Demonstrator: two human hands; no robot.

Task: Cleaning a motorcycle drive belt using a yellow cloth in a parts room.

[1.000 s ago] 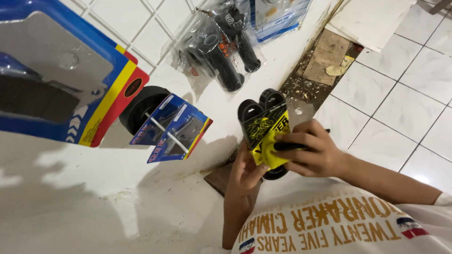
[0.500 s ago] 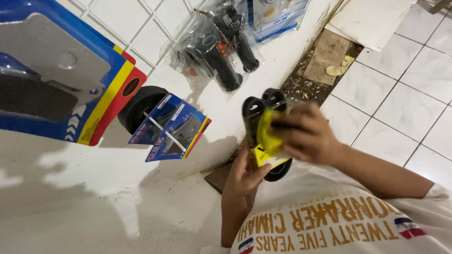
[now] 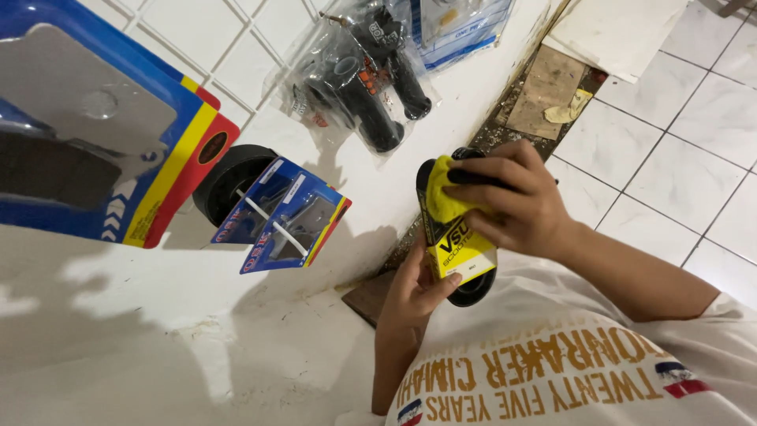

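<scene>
Yellow-carded black part (image 3: 453, 241), top hidden under right hand (image 3: 512, 207).

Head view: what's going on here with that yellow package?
A person holds a yellow-carded pack of black parts in both bare hands. The left hand supports it from below, while the right hand grips the top of the card. Nearby on the white tiled surface lie a blue blister pack, a black tyre, bagged black handlebar grips and a large blue-and-yellow package.
</scene>
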